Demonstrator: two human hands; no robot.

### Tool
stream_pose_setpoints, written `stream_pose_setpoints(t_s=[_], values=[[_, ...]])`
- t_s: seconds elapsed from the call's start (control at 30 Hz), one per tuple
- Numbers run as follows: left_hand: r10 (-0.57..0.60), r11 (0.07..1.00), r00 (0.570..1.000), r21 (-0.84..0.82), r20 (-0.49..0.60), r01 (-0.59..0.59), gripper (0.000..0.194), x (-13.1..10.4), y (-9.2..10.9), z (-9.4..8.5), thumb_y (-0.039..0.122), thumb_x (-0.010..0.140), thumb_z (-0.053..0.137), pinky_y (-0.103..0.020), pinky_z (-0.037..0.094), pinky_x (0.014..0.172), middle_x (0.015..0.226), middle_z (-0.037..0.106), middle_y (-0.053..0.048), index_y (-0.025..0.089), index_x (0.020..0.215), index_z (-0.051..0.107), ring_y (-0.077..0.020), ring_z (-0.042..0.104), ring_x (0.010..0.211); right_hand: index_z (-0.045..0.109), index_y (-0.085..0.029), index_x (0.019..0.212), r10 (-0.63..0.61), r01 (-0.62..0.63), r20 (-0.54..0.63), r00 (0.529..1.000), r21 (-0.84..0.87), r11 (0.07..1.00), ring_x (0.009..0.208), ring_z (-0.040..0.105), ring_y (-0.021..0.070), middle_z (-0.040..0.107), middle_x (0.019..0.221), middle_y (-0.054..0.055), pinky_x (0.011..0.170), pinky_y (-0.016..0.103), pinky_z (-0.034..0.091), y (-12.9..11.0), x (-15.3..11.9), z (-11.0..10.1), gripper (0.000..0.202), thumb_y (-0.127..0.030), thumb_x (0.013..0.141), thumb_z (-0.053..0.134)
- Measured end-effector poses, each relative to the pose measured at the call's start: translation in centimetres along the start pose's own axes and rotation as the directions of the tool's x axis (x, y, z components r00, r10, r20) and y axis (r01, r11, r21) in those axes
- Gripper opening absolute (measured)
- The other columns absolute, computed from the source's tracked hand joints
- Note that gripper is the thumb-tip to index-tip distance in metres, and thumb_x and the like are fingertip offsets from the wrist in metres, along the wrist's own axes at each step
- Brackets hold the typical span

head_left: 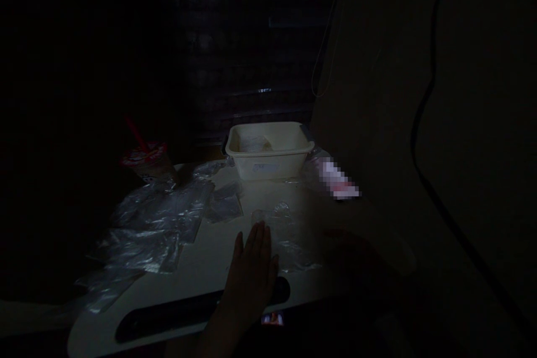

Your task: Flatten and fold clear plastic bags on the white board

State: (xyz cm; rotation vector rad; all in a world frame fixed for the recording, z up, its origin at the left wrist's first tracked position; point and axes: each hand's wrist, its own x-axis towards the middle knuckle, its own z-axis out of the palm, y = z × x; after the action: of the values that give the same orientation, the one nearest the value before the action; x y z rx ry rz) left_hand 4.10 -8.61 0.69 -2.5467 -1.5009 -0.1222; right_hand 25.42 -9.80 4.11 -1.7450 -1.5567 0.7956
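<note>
My left hand point(250, 271) lies flat, palm down, with its fingers stretched out toward the back of the table. Its fingertips are at the near edge of a clear plastic bag point(293, 257) spread on the white tabletop point(201, 268). In deep shadow to the right, my right hand point(350, 241) shows only as a dim shape near the bag's right side; its fingers cannot be made out. Beyond the bag stands a cream plastic tub point(268, 165) with some clear plastic inside.
Stacked clear plastic bags point(155, 229) cover the table's left side. A lidded cup point(151, 162) with a red straw stands behind them. Right of the tub is a bright, pixelated item point(338, 179). A dark slot point(176, 313) runs along the near edge. A black cable point(415, 123) hangs at right.
</note>
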Motion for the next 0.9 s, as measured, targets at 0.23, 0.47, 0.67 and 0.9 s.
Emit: stream_pose_setpoints(t_s=[0.23, 0.47, 0.67, 0.9], values=[[0.008, 1.0, 1.0, 0.005, -0.026, -0.008, 0.045, -0.1, 0.0, -0.1, 0.028, 0.082, 0.026, -0.046, 0.027, 0.091, 0.127, 0.031, -0.015, 0.005, 0.121, 0.032, -0.0247, 0.026, 0.118, 0.05, -0.019, 0.102, -0.059, 0.054, -0.038, 0.998, -0.138, 0.989, 0.093, 0.051, 0.0176, 0.055, 0.102, 0.007, 0.083, 0.036, 0.039, -1.6, 1.2, 1.2, 0.026, -0.024, 0.079, 0.039], [-0.011, 0.999, 1.0, -0.042, 0.026, 0.012, 0.044, 0.1, 0.1, -0.6, 0.028, 0.082, 0.025, -0.046, 0.027, 0.092, 0.128, 0.032, -0.012, 0.008, 0.12, 0.035, -0.0243, 0.025, 0.118, 0.039, -0.004, 0.117, -0.563, 0.568, 0.184, 0.806, -0.511, 0.646, 0.118, 0.025, 0.0233, 0.036, 0.125, 0.015, 0.096, 0.039, 0.026, -3.4, 1.8, 7.9, 0.044, -0.025, 0.078, 0.035], [-0.011, 0.999, 1.0, -0.039, 0.017, 0.012, 0.047, -0.1, 0.0, -0.1, 0.031, 0.082, 0.024, -0.046, 0.025, 0.093, 0.129, 0.029, -0.014, 0.007, 0.122, 0.03, -0.0237, 0.022, 0.119, 0.035, -0.003, 0.119, -0.52, 0.52, 0.208, 0.828, -0.629, 0.577, 0.118, 0.024, 0.0258, 0.034, 0.126, 0.016, 0.095, 0.043, 0.022, -1.0, 2.3, 8.1, 0.052, -0.036, 0.079, 0.034], [-0.008, 0.999, 1.0, -0.033, 0.006, 0.008, 0.047, -0.1, 0.0, 0.1, 0.032, 0.082, 0.024, -0.046, 0.025, 0.093, 0.129, 0.028, -0.014, 0.007, 0.122, 0.029, -0.0233, 0.022, 0.12, 0.04, -0.003, 0.115, -0.515, 0.463, 0.155, 0.843, -0.697, 0.548, 0.115, 0.029, 0.0285, 0.037, 0.123, 0.018, 0.09, 0.048, 0.023, 0.2, 1.8, 7.7, 0.052, -0.04, 0.08, 0.03]])
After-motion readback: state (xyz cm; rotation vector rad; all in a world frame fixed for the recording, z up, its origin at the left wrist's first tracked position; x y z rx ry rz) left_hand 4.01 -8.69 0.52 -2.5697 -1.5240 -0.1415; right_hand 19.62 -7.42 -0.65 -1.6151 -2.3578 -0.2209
